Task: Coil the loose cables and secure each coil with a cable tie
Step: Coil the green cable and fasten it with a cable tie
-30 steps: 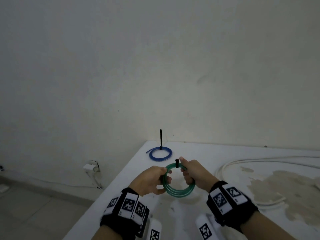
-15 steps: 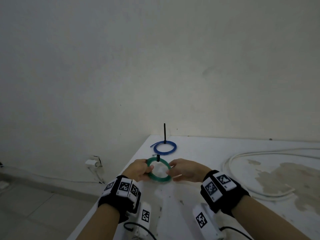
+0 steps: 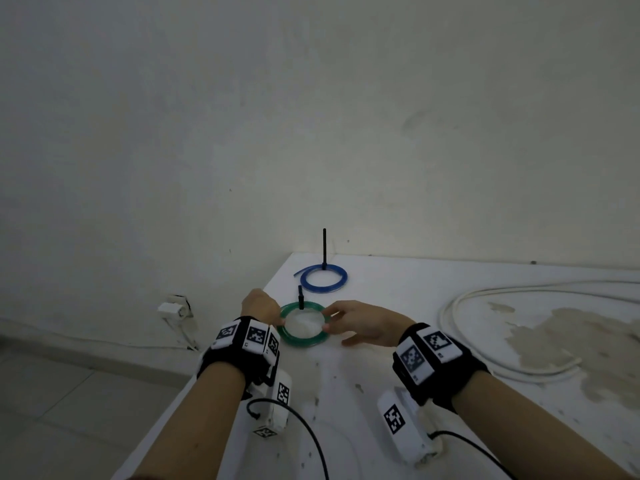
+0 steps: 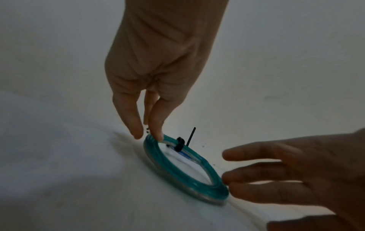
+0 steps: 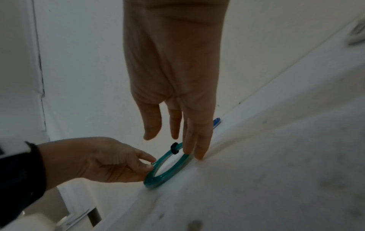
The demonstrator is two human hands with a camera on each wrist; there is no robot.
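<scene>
A green cable coil (image 3: 304,341) lies flat on the white table (image 3: 398,299), bound by a short black cable tie (image 3: 300,301) at its far side. My left hand (image 3: 263,308) pinches the coil's left rim (image 5: 158,178) between thumb and forefinger (image 4: 157,132). My right hand (image 3: 360,323) is open, its straight fingertips (image 5: 187,150) touching the coil's right rim. Just beyond lies a blue cable coil (image 3: 323,282) with a long black tie (image 3: 324,247) standing upright.
A long loose white cable (image 3: 485,368) loops over the table's right half, across a stained patch (image 3: 571,341). The table's left edge runs close to my left hand, with the floor and a wall socket (image 3: 171,310) below. A bare wall stands behind.
The green coil went from upright in the air down flat onto the table, nearer the blue coil. My right hand let go of it and opened.
</scene>
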